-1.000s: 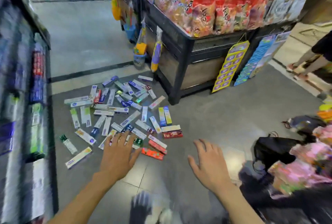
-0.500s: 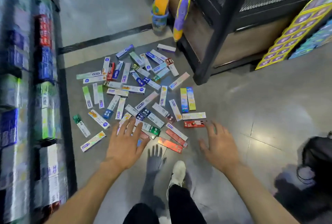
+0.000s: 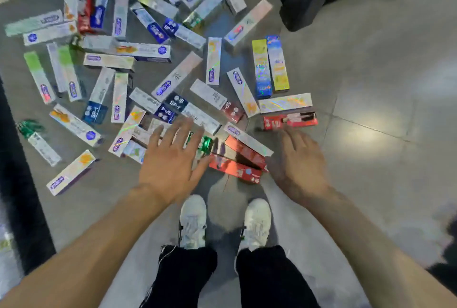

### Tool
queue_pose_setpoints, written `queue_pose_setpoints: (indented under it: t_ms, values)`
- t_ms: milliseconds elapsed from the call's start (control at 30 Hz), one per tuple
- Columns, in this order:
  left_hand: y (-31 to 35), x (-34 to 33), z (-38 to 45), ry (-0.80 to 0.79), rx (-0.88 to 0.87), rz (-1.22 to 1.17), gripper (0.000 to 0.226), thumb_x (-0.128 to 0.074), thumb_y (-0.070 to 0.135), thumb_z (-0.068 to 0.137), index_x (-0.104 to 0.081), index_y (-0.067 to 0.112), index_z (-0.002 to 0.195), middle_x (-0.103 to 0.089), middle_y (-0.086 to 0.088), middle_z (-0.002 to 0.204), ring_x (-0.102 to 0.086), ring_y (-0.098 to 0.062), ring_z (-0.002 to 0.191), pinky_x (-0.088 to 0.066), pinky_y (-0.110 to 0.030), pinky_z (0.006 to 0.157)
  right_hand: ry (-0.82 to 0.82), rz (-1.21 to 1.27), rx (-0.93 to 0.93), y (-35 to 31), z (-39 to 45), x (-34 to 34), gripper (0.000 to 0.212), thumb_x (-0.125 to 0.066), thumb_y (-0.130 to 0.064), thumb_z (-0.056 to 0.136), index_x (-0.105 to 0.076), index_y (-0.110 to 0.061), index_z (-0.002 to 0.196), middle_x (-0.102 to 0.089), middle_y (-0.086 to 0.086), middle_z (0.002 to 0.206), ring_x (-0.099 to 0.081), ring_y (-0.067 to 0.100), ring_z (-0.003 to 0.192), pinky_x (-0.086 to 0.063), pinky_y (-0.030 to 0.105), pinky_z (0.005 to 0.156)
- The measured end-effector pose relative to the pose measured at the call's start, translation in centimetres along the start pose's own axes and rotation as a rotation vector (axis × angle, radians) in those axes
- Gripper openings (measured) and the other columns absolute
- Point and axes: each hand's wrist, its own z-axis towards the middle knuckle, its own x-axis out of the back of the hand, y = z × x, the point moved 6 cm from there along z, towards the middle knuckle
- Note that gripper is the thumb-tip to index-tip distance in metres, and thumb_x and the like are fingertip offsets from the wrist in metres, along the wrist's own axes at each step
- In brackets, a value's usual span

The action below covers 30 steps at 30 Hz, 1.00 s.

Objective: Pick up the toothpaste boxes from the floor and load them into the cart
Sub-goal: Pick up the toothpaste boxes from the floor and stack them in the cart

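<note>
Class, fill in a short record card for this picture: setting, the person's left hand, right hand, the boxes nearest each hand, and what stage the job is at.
setting: shop floor strewn with toothpaste boxes
left hand: open, fingers spread above the boxes, holding nothing
right hand: open, holding nothing
nearest left: green box
nearest right: red boxes
feet: white shoes at the pile's edge
stage: no box picked up yet; cart not in view

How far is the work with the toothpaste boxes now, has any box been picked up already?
Done: nothing visible; no cart is in view. In hand: the left hand and right hand reach open over the nearest boxes, near the red boxes, holding nothing. Left: the whole scatter of toothpaste boxes lies on the floor, all to be picked up and loaded.
</note>
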Motion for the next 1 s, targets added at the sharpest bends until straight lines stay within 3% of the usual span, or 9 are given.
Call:
queue_pose_setpoints:
  t_ms: [100, 267, 400, 700, 867, 1000]
  values:
    - [-0.1, -8.2, 2.8, 0.015, -0.046, 0.009, 0.068, -0.029, 0.057, 0.098, -0.055, 0.009, 0.138, -0.053, -0.019, 0.145, -0.047, -0.037, 0.137, -0.032, -0.056, 0.113, 0.01, -0.042, 0.019, 1.7, 1.0, -7.4, 0.062, -0.054, -0.042, 0.086, -0.044, -0.01, 0.138, -0.057, 0.018, 0.135, -0.058, 0.04, 0.115, -0.051, 0.049, 0.093]
    - [-0.7, -19.3, 7.2, 0.0, -0.13, 0.083, 0.077, -0.014, 0.062, 0.097, -0.046, 0.014, 0.149, -0.041, -0.014, 0.157, -0.035, -0.035, 0.146, -0.023, -0.055, 0.118, -0.031, -0.099, 0.033, 4.9, 3.7, -17.0, 0.065, -0.041, -0.051, 0.091, -0.052, -0.005, 0.137, -0.057, 0.02, 0.135, -0.058, 0.043, 0.115, -0.049, 0.051, 0.095]
    - [-2.0, -24.0, 10.8, 0.098, -0.24, 0.117, 0.073, -0.025, 0.06, 0.097, -0.053, 0.01, 0.142, -0.048, -0.02, 0.15, -0.045, -0.039, 0.139, -0.028, -0.056, 0.114, 0.004, -0.123, 0.053, 6.1, 7.3, -21.4, 0.07, -0.039, -0.056, 0.09, -0.052, -0.007, 0.139, -0.052, 0.016, 0.145, -0.051, 0.039, 0.127, -0.045, 0.05, 0.102]
    - [-3.2, -25.6, 12.7, 0.173, -0.353, 0.22, 0.069, -0.029, 0.061, 0.1, -0.052, 0.013, 0.143, -0.048, -0.018, 0.151, -0.048, -0.037, 0.137, -0.035, -0.057, 0.112, -0.005, -0.221, 0.133, 7.4, 9.9, -23.5, 0.073, -0.034, -0.061, 0.09, -0.048, -0.013, 0.143, -0.053, 0.012, 0.142, -0.053, 0.036, 0.123, -0.046, 0.048, 0.101]
    - [-4.0, -24.1, 12.1, 0.13, -0.268, 0.169, 0.074, -0.023, 0.064, 0.099, -0.053, 0.012, 0.142, -0.05, -0.016, 0.15, -0.049, -0.036, 0.136, -0.036, -0.056, 0.112, -0.114, -0.17, -0.015, 8.1, 9.2, -24.5, 0.06, -0.044, -0.057, 0.098, -0.042, -0.018, 0.143, -0.052, 0.01, 0.137, -0.052, 0.032, 0.122, -0.044, 0.041, 0.097]
    - [-4.1, -24.3, 12.2, 0.183, -0.242, 0.152, 0.074, -0.024, 0.064, 0.099, -0.052, 0.012, 0.143, -0.051, -0.016, 0.149, -0.049, -0.035, 0.136, -0.035, -0.057, 0.112, -0.251, 0.057, -0.146, 9.7, 9.3, -27.1, 0.056, -0.047, -0.058, 0.098, -0.04, -0.021, 0.14, -0.056, 0.01, 0.136, -0.054, 0.029, 0.121, -0.047, 0.043, 0.095]
